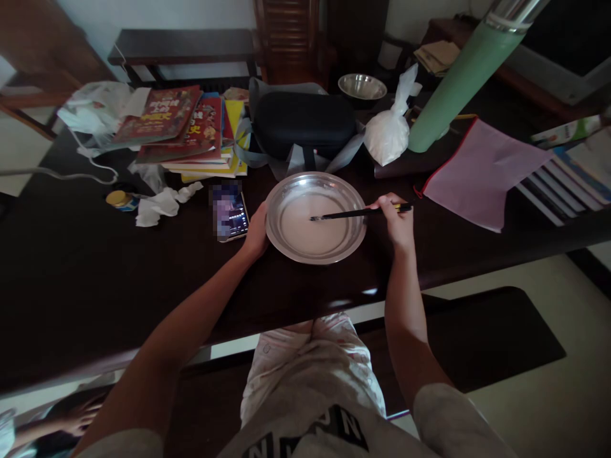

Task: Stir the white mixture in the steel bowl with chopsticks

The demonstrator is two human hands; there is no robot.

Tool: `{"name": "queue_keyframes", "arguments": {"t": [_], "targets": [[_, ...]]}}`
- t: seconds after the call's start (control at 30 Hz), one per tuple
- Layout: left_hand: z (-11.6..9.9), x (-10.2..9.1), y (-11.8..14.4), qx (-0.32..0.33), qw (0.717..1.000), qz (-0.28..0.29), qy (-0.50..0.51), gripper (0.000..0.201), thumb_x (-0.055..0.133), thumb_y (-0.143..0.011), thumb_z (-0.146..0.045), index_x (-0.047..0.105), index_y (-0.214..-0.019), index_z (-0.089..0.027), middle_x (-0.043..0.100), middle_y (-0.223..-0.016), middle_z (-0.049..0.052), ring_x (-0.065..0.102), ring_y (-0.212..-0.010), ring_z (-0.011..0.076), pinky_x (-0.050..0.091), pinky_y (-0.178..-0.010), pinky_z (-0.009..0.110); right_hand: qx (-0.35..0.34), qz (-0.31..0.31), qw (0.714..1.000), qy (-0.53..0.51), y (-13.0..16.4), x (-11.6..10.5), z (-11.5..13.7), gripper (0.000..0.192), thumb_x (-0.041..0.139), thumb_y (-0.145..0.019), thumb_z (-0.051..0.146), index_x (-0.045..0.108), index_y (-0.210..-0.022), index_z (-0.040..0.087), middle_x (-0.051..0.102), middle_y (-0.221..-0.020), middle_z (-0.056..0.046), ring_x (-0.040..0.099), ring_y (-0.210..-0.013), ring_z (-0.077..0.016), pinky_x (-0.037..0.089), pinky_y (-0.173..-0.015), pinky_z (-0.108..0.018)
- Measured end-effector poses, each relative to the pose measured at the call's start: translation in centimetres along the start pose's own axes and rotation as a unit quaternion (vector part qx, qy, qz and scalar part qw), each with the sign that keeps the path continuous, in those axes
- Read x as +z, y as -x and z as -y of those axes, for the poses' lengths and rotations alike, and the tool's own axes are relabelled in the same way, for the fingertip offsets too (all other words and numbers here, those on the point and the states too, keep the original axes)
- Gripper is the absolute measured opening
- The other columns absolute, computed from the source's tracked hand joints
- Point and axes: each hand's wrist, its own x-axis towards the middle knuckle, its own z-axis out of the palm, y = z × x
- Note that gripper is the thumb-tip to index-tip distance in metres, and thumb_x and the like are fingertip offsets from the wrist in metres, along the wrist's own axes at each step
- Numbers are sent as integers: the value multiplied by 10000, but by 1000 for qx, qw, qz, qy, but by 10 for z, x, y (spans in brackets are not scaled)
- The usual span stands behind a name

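Left hand (258,230): held metal bowl (316,258) at its left rim
Right hand (397,221): gripped slim black utensil (348,214), tip at pale contents (312,236)
Phone (233,214): lay just left of bowl

Remotely I see the dark table (119,273) carrying a metal bowl (316,258) between left hand (258,229) and right hand (396,217), a phone (237,219) beside the left.

Pixelation covers much of the smartphone screen (232,215) on my feed, and what text remains is too small for me. The top edge crops the green thermos (463,89), the right edge the stacked books (566,181); the steel basin (317,257) hides part of the left hand (258,230).
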Motion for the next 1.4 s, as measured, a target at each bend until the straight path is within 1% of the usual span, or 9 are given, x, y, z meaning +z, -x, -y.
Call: {"name": "queue_keyframes", "arguments": {"t": [0.07,0.2,0.4,0.57,0.73,0.9,1.1,1.27,1.4], "targets": [[3,-1,-1,1,1000,-1,-6,336,578,-1021,-489,796,-1018,-232,829,-1197,74,726,-1229,277,554,-1134,400,4,-7,1000,-1,0,0,0,551,765,-872,777,717,-658,271,716,-588,35,745,-612,-179,610,-711,-342],[8,-2,-3,32,999,10,-24,326,558,-1036,-440,798,-1073,-223,827,-1259,81,712,-1261,285,507,-1196,420,4,42,999,6,0,1,2,544,793,-834,790,740,-686,269,752,-644,19,776,-675,-201,620,-705,-351],[8,-4,-5,46,998,14,-42,340,567,-1022,-492,793,-1038,-239,825,-1216,86,723,-1277,289,542,-1156,416,4,-12,1000,11,0,0,1,583,740,-869,803,672,-648,268,700,-580,30,749,-617,-192,625,-711,-358],[9,-3,-5,49,998,17,-47,346,558,-1026,-485,792,-1045,-231,822,-1232,89,727,-1245,292,548,-1141,423,5,36,999,14,-1,2,2,559,791,-814,810,728,-681,270,753,-644,15,771,-683,-202,618,-709,-349],[11,-3,-6,47,998,22,-40,354,556,-1032,-508,790,-1063,-244,824,-1208,80,729,-1221,270,556,-1111,390,11,-13,1000,9,0,0,1,584,736,-869,807,675,-650,269,698,-583,29,734,-614,-188,613,-705,-351],[7,-4,-4,28,999,17,-34,374,584,-1011,-561,792,-1008,-251,825,-1147,75,727,-1186,284,560,-1095,403,13,46,999,21,0,2,2,569,769,-822,825,718,-701,271,731,-639,15,760,-685,-205,623,-745,-368],[2,0,0,7,1000,9,7,398,613,-991,-590,772,-977,-225,809,-1057,78,724,-1149,280,579,-1067,413,20,-22,1000,8,-1,1,2,610,729,-847,836,650,-642,268,656,-562,34,719,-593,-189,606,-714,-359],[0,0,0,16,1000,9,-6,370,602,-982,-561,795,-1004,-247,823,-1191,72,711,-1249,289,537,-1152,409,15,43,999,8,0,3,3,555,788,-818,808,740,-693,270,747,-663,9,764,-703,-201,606,-741,-354],[-2,-2,0,22,999,12,-30,376,597,-987,-563,806,-1012,-252,830,-1172,69,711,-1249,294,537,-1158,419,11,-19,1000,15,0,2,1,578,738,-848,827,693,-670,279,701,-602,24,747,-655,-206,619,-756,-381]]}}
